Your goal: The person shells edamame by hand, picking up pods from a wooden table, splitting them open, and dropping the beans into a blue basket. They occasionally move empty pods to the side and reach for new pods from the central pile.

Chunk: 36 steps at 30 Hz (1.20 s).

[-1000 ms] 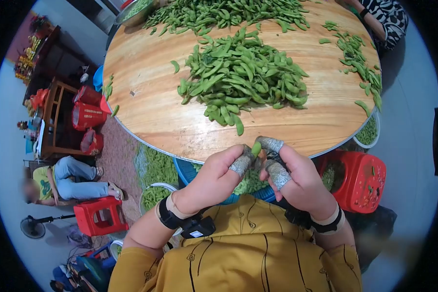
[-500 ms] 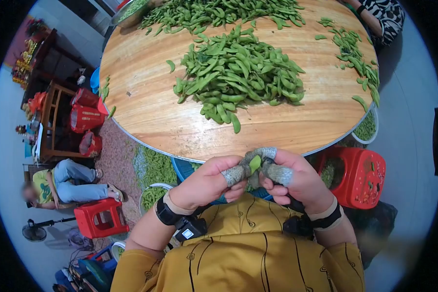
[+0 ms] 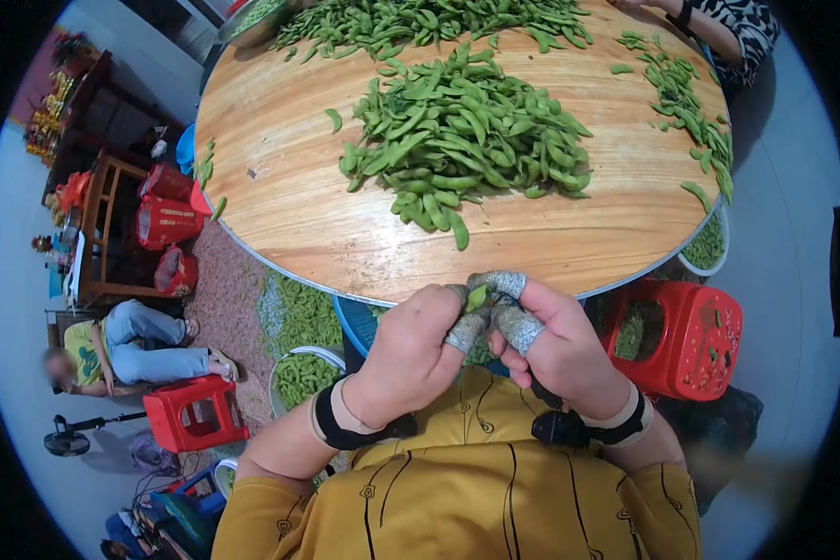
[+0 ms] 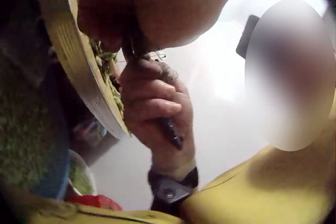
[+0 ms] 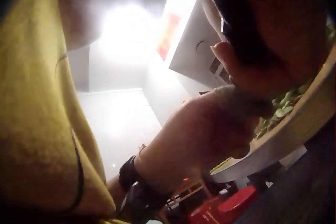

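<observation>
My left hand (image 3: 409, 343) pinches a green soybean pod (image 3: 477, 299) between its wrapped thumb and finger, just off the table's near edge. My right hand (image 3: 565, 341) meets it there, its wrapped fingertips right at the pod. Grey tape (image 3: 516, 327) covers the thumb and a finger of the right hand. A dark slim tool (image 4: 170, 132) runs through the curled fingers of the right hand in the left wrist view; its working end is hidden. Beyond the hands, a heap of soybean pods (image 3: 467, 140) lies on the wooden table (image 3: 299, 215).
A blue basin (image 3: 355, 322) with shelled beans sits below my hands. Buckets of pods (image 3: 303, 378) and beans (image 3: 705, 245) flank the table. Red stools (image 3: 686, 341) stand at both sides. Another person's arm (image 3: 709, 33) reaches in at the far right; someone sits at the left.
The hands came together around the pod, then shifted slightly left and up. My left hand has turned so its back shows more and its lower fingers are hidden. The heap looks unchanged.
</observation>
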Available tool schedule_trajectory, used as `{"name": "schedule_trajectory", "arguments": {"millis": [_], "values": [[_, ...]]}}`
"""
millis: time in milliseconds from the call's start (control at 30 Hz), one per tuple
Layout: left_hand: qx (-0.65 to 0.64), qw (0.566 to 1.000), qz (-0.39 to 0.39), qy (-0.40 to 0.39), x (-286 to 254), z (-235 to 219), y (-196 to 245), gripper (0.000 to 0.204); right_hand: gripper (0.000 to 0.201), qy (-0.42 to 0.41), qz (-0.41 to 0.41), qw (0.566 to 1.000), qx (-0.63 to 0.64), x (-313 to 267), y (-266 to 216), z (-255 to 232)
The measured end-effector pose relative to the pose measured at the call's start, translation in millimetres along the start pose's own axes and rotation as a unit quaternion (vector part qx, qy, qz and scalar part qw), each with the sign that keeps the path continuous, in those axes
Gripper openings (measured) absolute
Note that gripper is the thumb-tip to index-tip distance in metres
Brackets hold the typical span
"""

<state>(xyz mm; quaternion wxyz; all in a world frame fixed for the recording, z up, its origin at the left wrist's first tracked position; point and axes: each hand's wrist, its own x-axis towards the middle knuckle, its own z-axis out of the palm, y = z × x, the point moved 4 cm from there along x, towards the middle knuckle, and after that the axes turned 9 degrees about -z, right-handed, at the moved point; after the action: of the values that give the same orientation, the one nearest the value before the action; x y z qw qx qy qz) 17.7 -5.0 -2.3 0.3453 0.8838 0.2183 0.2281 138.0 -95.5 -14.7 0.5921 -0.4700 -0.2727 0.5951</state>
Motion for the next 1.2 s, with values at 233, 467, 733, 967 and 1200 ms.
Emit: {"name": "schedule_trajectory", "arguments": {"millis": [233,467,733,967,1200], "values": [[-0.507,0.73,-0.41,-0.203,-14.9,15.1,-21.0,0.015,0.034,0.009,-0.005,0.999,-0.044,-6.4,3.9,-8.0],[-0.162,0.961,-0.146,-0.167,-6.3,5.3,-1.7,0.016,0.033,-0.02,-0.312,0.817,-0.484,0.1,-18.6,-6.2],[-0.189,0.916,-0.315,-0.159,-31.7,-17.3,-24.0,0.018,0.035,-0.003,-0.277,0.776,-0.566,-7.9,-2.9,3.6],[-0.135,0.951,-0.191,-0.202,-24.0,-11.3,-9.1,0.019,0.033,-0.053,-0.321,0.739,-0.59,-6.7,-4.6,18.1],[-0.08,0.961,-0.14,-0.226,-24.2,-11.0,-5.7,0.015,0.031,-0.035,-0.31,0.732,-0.606,-4.0,-4.4,19.2]]}}
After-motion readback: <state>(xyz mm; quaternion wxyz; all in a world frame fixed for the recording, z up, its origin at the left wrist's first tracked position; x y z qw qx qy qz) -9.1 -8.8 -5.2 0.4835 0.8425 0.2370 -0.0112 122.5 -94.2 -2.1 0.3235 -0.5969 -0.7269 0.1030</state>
